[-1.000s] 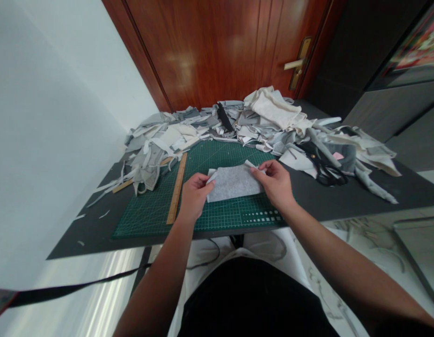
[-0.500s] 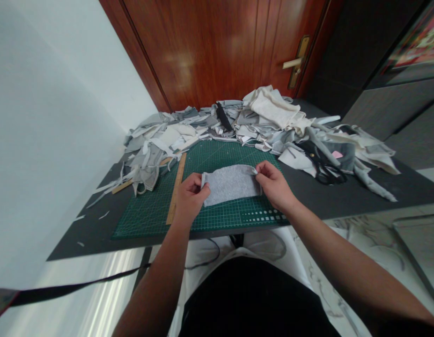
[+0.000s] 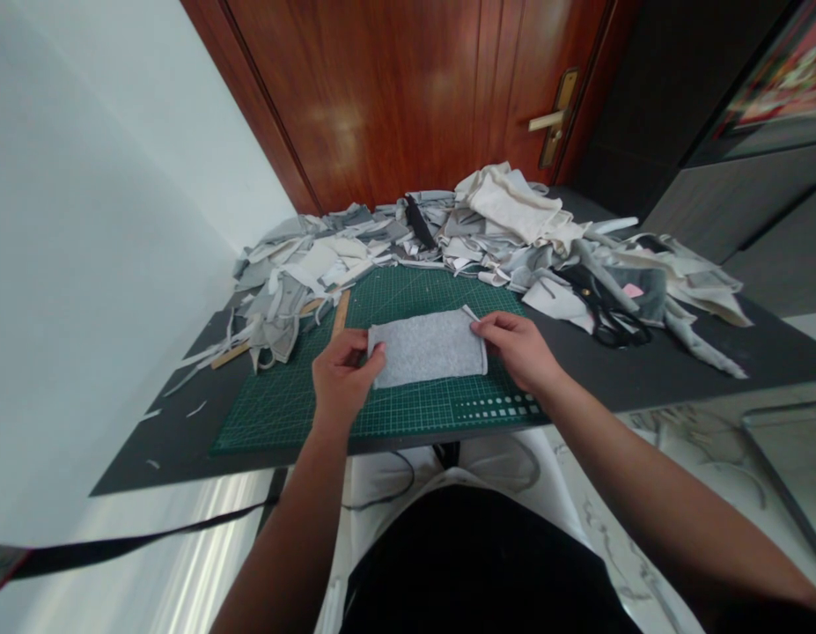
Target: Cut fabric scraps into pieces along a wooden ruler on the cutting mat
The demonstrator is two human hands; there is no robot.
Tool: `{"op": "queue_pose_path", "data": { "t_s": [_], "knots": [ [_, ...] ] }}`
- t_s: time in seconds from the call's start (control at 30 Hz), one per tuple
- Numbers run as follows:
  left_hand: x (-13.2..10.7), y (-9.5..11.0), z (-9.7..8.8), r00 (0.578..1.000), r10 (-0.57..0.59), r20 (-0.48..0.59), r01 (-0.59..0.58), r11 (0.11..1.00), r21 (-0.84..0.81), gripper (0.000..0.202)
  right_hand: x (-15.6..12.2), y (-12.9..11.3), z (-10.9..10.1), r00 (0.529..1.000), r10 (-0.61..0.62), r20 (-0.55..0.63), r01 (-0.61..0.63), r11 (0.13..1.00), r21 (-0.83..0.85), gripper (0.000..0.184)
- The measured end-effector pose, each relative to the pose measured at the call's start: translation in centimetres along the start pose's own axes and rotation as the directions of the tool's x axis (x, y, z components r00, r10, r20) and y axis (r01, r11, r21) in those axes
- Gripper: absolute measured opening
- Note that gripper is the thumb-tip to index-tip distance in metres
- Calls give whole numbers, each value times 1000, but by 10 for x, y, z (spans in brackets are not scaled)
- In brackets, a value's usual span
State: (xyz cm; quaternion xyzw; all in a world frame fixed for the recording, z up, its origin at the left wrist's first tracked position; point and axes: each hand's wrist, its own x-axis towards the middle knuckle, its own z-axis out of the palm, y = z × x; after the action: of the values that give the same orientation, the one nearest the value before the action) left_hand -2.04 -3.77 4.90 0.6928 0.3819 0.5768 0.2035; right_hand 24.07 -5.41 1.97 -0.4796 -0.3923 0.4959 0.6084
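Work surface: dark grey flat tabletop, its far side banked with a loose heap of grey, white and cream fabric scraps. Nearer the body lies a green gridded cutting mat. Over the mat's near half, between the hands, is a light-grey rectangular fabric piece; whether its underside touches the mat, I cannot tell. The bare left hand is clamped on the left edge, thumb on the upper face; the bare right hand pinches the upper right corner. Step in hand, as judged: holding the piece out flat and handling its edges. Suggested practice: even, light tension from both sides, since soft cloth probably stretches and skews if one hand pulls harder; square the long edges to the mat's printed lines. Black-handled scissors lie right of the mat, well apart from the cloth. A narrow pale wooden ruler, partly hidden by the left hand, could serve as a straight reference. Smallest item: a narrow turned-up flap at the upper right corner; best smoothed or creased deliberately, not left half-curled.
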Motion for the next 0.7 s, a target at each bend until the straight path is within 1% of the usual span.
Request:
{"op": "queue_pose_path", "data": {
  "t_s": [0.1, 0.23, 0.3, 0.43, 0.53, 0.6, 0.7],
  "knots": [
    [1, -1, -3, 999, 1, -37, 0, 1000, 6, 20, -1, -7, -2, 1000, -22, 14, 21, 997, 68, 30],
    [2, -2, -9, 999, -8, -31, 7, 1000, -30, 20, -4, -17, -3, 994, -98, 47, 90, 985, 148, 32],
    [3, -1, -13, 1000, 4, -31, -5, 999, -33, 21, -6, -22, -2, 987, -145, 62, 136, 981, 136, 32],
    [7, 7, -21, 998, 40, -40, -39, 999, 32, 22, -10, -32, -1, 974, -211, 80, 210, 977, 20, 33],
    [9, 12, -25, 996, 56, -70, -52, 996, 67, 23, -12, -40, -1, 967, -235, 101, 233, 972, 35, 30],
    [10, 11, -26, 993, 64, -101, -60, 997, 40, 22, -13, -44, -2, 964, -235, 122, 226, 970, 86, 28],
    [11, 9, -24, 992, 31, -122, -41, 996, -74, 21, -15, -48, -1, 961, -232, 148, 211, 967, 144, 29]
  ]
}}
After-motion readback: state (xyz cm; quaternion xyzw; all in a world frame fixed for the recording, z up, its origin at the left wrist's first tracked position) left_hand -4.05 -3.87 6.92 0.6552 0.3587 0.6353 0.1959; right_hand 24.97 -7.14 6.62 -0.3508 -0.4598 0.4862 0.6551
